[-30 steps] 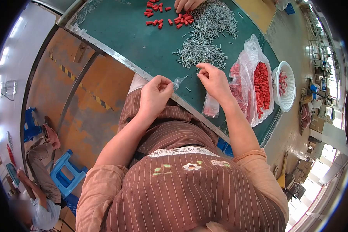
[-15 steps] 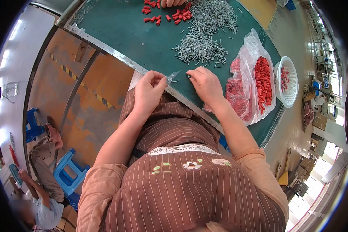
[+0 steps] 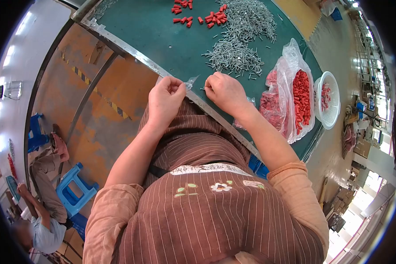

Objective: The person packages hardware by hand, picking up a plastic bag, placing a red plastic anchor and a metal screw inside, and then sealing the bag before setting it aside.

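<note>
The green surface (image 3: pixel 163 39) carries a large clear bag of red caps (image 3: pixel 295 99), a white basket (image 3: pixel 332 99) and a heap of grey pins (image 3: pixel 235 55). At its near edge, the left hand (image 3: pixel 165 99) pinches a small clear bag (image 3: pixel 190 82); the right hand (image 3: pixel 224 91), fingers curled, pinches a pin beside it.

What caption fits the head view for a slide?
Left hand pinches a small clear bag; right hand alongside, near metal pins.
</note>
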Tool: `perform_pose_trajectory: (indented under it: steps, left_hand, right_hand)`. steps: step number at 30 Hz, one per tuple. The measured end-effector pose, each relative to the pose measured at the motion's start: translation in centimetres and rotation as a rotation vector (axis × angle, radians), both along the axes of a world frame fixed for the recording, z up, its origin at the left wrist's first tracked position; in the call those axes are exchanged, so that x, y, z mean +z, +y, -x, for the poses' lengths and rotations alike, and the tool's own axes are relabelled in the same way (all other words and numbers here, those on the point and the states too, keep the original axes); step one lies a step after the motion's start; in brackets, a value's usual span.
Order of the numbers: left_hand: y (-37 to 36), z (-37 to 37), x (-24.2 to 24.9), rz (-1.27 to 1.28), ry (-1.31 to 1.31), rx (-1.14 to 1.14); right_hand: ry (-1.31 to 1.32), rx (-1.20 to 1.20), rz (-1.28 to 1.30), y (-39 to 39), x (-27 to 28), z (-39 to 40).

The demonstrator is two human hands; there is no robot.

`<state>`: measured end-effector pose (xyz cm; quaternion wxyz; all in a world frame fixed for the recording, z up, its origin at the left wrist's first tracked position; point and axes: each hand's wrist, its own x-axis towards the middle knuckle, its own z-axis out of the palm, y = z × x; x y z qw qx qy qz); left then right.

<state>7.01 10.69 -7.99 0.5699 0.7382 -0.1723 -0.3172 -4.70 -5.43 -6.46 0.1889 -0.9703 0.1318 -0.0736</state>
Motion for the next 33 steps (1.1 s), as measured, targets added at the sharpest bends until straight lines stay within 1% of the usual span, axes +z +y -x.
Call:
perform_pose_trajectory:
  steps: [2, 5, 8, 11, 14, 17, 18, 21, 22, 25, 28, 31, 33]
  left_hand:
    - [0.2, -0.3, 0.3, -0.013, -0.039, 0.014]
    - [0.3, -0.2, 0.6, 0.001, -0.049, 0.046]
    - [0.4, -0.2, 0.8, 0.004, -0.037, 0.05]
    - [0.7, -0.2, 0.7, -0.02, -0.053, 0.024]
    - [0.7, -0.1, 0.8, -0.024, -0.048, 0.012]
    - [0.7, 0.0, 0.8, 0.006, -0.023, 0.023]
    - [0.6, 0.1, 0.6, 0.016, -0.026, 0.035]
    - [0.3, 0.4, 0.3, 0.005, -0.021, 0.006]
    - [0.1, 0.5, 0.2, -0.006, -0.018, -0.014]
    - [-0.3, 0.9, 0.4, -0.036, -0.034, -0.046]
    - [-0.4, 1.1, 1.0, -0.066, -0.065, -0.069]
    - [-0.3, 1.2, 0.9, -0.072, -0.109, -0.068]
    - [-0.3, 1.4, 0.5, -0.058, -0.088, -0.046]
  right_hand:
    - [0.013, -0.025, 0.032, 0.4, -1.5, 0.2]
    - [-0.015, 0.016, 0.054, 0.6, -1.0, 0.4]
    - [-0.058, 0.039, 0.084, 0.3, -1.7, 0.8]
    - [-0.019, 0.042, 0.128, 0.0, -1.3, 0.8]
    - [0.1, 0.021, 0.127, -0.9, -1.1, 1.2]
    - [0.073, -0.123, -0.041, -2.1, 1.1, 2.7]
    - [0.102, -0.18, -0.1, -2.4, 2.0, 3.3]
    - [0.194, -0.265, -0.167, -2.0, 2.5, 5.0]
    - [0.187, -0.278, -0.18, -1.5, 2.8, 5.2]
    - [0.066, -0.257, -0.08, -0.8, 1.4, 5.2]
    - [-0.052, -0.122, 0.08, -0.4, -0.2, 4.7]
    - [-0.085, -0.013, 0.204, -0.4, -0.7, 4.3]
    - [-0.07, 0.049, 0.248, -0.7, -0.8, 4.2]
